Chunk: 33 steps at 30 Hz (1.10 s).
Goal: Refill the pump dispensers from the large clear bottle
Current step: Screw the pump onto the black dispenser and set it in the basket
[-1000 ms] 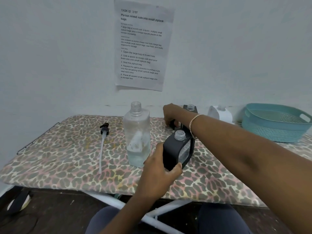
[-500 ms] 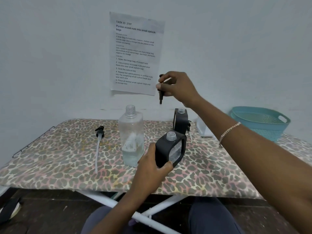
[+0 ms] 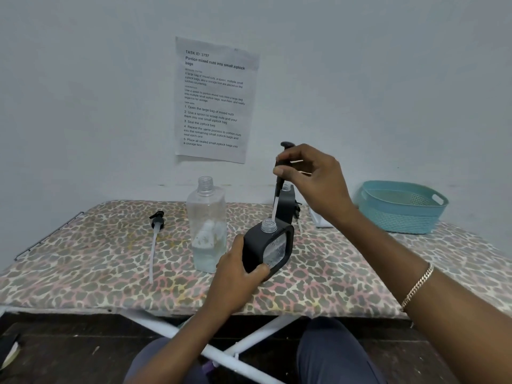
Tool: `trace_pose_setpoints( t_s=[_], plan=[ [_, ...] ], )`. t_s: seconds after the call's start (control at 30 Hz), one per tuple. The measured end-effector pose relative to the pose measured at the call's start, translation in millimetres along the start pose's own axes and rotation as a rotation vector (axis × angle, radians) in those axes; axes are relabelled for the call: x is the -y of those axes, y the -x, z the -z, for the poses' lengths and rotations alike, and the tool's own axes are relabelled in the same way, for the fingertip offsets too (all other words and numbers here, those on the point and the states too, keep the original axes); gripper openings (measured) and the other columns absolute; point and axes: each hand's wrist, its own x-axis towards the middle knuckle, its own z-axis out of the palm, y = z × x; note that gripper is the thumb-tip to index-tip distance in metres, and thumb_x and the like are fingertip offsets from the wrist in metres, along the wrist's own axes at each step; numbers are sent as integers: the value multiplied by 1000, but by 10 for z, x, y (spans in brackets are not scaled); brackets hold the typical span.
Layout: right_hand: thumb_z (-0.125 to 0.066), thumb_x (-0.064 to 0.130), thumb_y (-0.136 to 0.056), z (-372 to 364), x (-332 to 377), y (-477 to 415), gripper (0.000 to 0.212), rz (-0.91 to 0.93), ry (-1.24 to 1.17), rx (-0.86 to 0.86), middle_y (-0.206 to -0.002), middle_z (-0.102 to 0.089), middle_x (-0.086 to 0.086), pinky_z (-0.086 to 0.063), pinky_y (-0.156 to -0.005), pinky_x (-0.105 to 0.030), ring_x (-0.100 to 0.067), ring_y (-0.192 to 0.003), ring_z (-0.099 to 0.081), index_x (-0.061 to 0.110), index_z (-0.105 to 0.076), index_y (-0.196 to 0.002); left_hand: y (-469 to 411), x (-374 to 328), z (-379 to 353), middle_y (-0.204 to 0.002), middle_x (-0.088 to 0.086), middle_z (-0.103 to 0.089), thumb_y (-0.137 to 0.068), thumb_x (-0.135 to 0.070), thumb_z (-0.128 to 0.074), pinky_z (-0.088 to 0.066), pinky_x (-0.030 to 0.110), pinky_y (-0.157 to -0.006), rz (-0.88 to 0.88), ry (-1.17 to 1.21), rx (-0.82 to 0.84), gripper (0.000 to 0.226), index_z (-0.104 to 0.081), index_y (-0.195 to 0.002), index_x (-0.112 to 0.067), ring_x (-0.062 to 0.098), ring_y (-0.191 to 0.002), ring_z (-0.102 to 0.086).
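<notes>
My raised right hand [image 3: 314, 180] pinches a black pump [image 3: 279, 184], its tube tip seemingly just above the open neck of the tilted black dispenser [image 3: 255, 245] my left hand [image 3: 235, 278] grips.

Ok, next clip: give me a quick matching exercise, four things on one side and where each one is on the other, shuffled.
Things
1. clear bottle
2. front black dispenser
3. raised pump
4. basket

Places
a. pinched by the right hand
b. upright in the middle, unheld
c. far right end of the table
d. gripped by the left hand

Pairs: 1-b, 2-d, 3-a, 4-c
</notes>
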Motion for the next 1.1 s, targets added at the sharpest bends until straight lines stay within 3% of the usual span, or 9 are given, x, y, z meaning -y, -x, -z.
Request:
trace_pose_setpoints(
  t_s=[0.1,0.3,0.4,0.6,0.8,1.1],
  plan=[
    [-83,17,-90,-51,-24,123,19,9,2,-16,-102,-78,3,-61,-92,-33,-11,-96,-77,11,-75,-107,1,-3,-2,-81,-18,-64,-86,-21,-76,-44,16,-58,0,2,-3,38,-52,-112,-35,1,-69,-59],
    [-83,12,-90,-201,-157,354,20,-12,-36,-7,-105,-79,3,-61,-93,-30,-11,-99,-76,9,-76,-108,-9,-7,1,-78,-10,-60,-86,-19,-75,-42,17,-56,-19,-6,-1,35,-52,-109,-29,2,-65,-56],
    [-81,9,-91,-256,-247,485,21,-5,-39,28,-108,-78,-1,-60,-97,-36,-13,-103,-75,8,-76,-111,-1,-25,1,-78,-11,-59,-86,-17,-75,-42,14,-57,-27,6,4,36,-52,-111,-30,0,-66,-57],
    [-79,5,-92,-278,-305,590,29,0,-115,19,-115,-75,-5,-60,-100,-43,-20,-111,-74,25,-74,-112,-9,-9,-1,-82,-9,-63,-86,-19,-76,-45,17,-58,-21,16,9,36,-52,-110,-32,4,-68,-59],
    [-79,2,-91,-330,-349,611,23,-21,-104,19,-115,-75,-1,-59,-101,-36,-17,-112,-73,9,-77,-113,-14,-1,1,-85,-23,-63,-87,-18,-76,-44,17,-58,-28,25,18,34,-53,-110,-29,3,-67,-57],
    [-83,6,-88,-351,-455,731,25,-6,-9,52,-112,-76,8,-58,-98,-27,-10,-110,-72,13,-80,-112,-20,16,-5,-85,-7,-65,-86,-20,-75,-49,21,-60,-17,42,13,37,-53,-112,-34,8,-71,-62]
  ],
)
